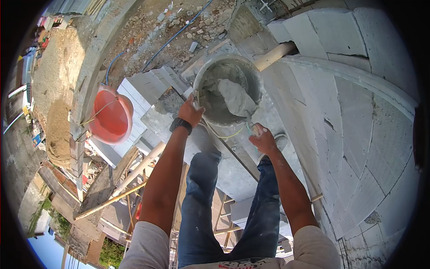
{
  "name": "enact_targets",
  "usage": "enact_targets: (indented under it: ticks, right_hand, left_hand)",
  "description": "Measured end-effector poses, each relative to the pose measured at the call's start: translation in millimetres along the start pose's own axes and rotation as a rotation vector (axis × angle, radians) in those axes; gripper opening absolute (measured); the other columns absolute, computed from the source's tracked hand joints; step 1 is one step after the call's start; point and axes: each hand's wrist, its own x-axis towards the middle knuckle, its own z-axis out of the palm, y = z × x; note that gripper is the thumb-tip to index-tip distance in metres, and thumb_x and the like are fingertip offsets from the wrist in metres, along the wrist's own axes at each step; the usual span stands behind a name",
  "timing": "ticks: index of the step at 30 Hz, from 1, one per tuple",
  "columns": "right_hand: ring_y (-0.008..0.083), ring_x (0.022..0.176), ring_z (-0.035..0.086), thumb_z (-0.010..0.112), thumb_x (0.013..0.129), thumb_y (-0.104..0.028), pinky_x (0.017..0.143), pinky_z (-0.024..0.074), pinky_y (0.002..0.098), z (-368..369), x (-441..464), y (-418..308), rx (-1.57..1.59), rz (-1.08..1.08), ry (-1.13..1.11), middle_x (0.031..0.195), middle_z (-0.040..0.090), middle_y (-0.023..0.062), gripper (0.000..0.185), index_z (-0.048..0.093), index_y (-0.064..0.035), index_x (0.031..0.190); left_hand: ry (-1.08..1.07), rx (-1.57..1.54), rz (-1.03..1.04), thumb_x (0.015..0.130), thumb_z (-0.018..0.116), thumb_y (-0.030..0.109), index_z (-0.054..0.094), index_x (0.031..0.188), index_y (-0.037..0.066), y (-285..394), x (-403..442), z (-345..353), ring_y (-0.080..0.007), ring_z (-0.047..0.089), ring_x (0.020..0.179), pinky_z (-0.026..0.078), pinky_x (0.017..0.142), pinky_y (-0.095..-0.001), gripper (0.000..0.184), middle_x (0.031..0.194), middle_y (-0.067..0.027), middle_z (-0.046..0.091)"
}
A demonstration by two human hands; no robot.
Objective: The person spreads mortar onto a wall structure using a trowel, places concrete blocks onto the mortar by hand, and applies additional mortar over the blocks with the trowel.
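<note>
A round bucket of wet grey mortar stands on the scaffold platform in front of my feet. My left hand, with a dark watch on its wrist, grips the bucket's near-left rim. In my right hand is the handle of a trowel, its blade inside the bucket and coated with a thick load of mortar. My right fingers are wrapped round that handle, just outside the near-right rim. A thin yellowish bucket handle hangs below the rim between my hands.
A wall of grey blocks rises along the right. At the left, a red bucket hangs beside a concrete beam. Wooden poles cross beneath the platform, over a drop. Rubble ground and a blue hose lie beyond.
</note>
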Motion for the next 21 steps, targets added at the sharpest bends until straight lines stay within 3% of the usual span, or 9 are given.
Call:
enact_targets:
  ticks: [1, 5, 8, 12, 14, 15, 17, 19, 21]
  right_hand:
    - [0.0416, 0.082, 0.065, 0.066, 0.077, -0.028, 0.076, 0.052, 0.0448, 0, 6, -7, 0.053, 0.059, -0.042, 0.088, 0.066, 0.0254, 0.05, 0.058, 0.0006, 0.117]
    - [0.0222, 0.061, 0.061, 0.071, 0.074, -0.024, 0.059, 0.051, 0.0371, -5, 4, -15, 0.26, 0.115, -0.153, 0.077, 0.065, 0.0133, 0.057, 0.058, 0.0017, 0.123]
    - [0.0151, 0.057, 0.057, 0.074, 0.074, -0.02, 0.052, 0.0483, 0.0332, 10, 7, 19, 0.366, 0.013, -0.132, 0.076, 0.063, 0.0081, 0.066, 0.054, 0.0065, 0.131]
    - [0.015, 0.058, 0.059, 0.073, 0.076, -0.015, 0.049, 0.0472, 0.0323, -11, -39, -25, 0.529, 0.169, -0.209, 0.078, 0.064, 0.0087, 0.071, 0.047, 0.0106, 0.137]
    - [0.0148, 0.059, 0.059, 0.072, 0.077, -0.014, 0.049, 0.0472, 0.0323, -24, -77, -40, 0.548, 0.116, -0.171, 0.078, 0.064, 0.0084, 0.071, 0.045, 0.0098, 0.138]
    - [0.014, 0.06, 0.059, 0.074, 0.076, -0.013, 0.054, 0.0496, 0.0318, -29, -96, -37, 0.678, 0.118, -0.246, 0.079, 0.064, 0.0061, 0.05, 0.059, 0.0029, 0.121]
    - [0.014, 0.063, 0.06, 0.075, 0.076, -0.013, 0.055, 0.0505, 0.0311, -55, -158, -67, 0.619, 0.117, -0.193, 0.081, 0.064, 0.007, 0.038, 0.06, 0.0016, 0.108]
    - [0.0143, 0.061, 0.061, 0.076, 0.077, -0.012, 0.055, 0.0512, 0.0313, -74, -219, -88, 0.79, 0.084, -0.134, 0.082, 0.064, 0.0068, 0.038, 0.06, 0.0009, 0.108]
    - [0.0145, 0.061, 0.061, 0.076, 0.076, -0.011, 0.055, 0.0515, 0.0317, -106, -294, -120, 0.935, 0.043, -0.107, 0.081, 0.064, 0.0067, 0.036, 0.061, 0.0, 0.107]
  left_hand:
    - [-0.001, -0.021, -0.001, 0.081, 0.074, 0.017, 0.045, 0.142, 0.004, -11, 4, 4, -0.0379, 0.058, 0.123, 0.045, 0.102, -0.0413, 0.069, 0.125, -0.0231, 0.065]
    - [-0.006, -0.166, -0.039, 0.084, 0.073, 0.017, 0.033, 0.15, 0.0, -15, -8, 7, -0.0347, 0.054, 0.13, 0.042, 0.106, -0.0397, 0.079, 0.137, -0.0233, 0.058]
    - [0.019, -0.26, -0.025, 0.087, 0.072, 0.019, 0.025, 0.154, 0.0, -19, -18, 14, -0.0324, 0.053, 0.132, 0.042, 0.107, -0.0386, 0.083, 0.142, -0.022, 0.053]
    - [-0.02, -0.346, -0.182, 0.089, 0.071, 0.019, 0.02, 0.156, 0.001, -9, -63, 14, -0.034, 0.049, 0.134, 0.043, 0.107, -0.0388, 0.087, 0.149, -0.0223, 0.046]
    - [-0.003, -0.251, -0.086, 0.088, 0.072, 0.02, 0.011, 0.157, 0.001, -7, -95, 5, -0.0362, 0.042, 0.139, 0.048, 0.103, -0.0406, 0.094, 0.155, -0.027, 0.032]
    - [-0.046, -0.253, -0.137, 0.087, 0.073, 0.019, 0.01, 0.157, 0.001, -13, -111, 2, -0.0367, 0.043, 0.139, 0.048, 0.104, -0.0403, 0.096, 0.156, -0.0269, 0.03]
    - [-0.028, -0.223, -0.066, 0.085, 0.073, 0.017, 0.011, 0.157, 0.001, -13, -146, -10, -0.0363, 0.045, 0.137, 0.048, 0.104, -0.0394, 0.096, 0.151, -0.0283, 0.038]
    - [-0.111, -0.198, -0.186, 0.082, 0.076, 0.021, 0.014, 0.157, 0.002, 21, -185, -53, -0.0354, 0.047, 0.135, 0.045, 0.106, -0.0396, 0.099, 0.146, -0.0304, 0.045]
    - [-0.118, -0.055, -0.152, 0.081, 0.077, 0.025, 0.018, 0.156, 0.002, 41, -213, -92, -0.0375, 0.047, 0.135, 0.04, 0.111, -0.0406, 0.098, 0.145, -0.0293, 0.046]
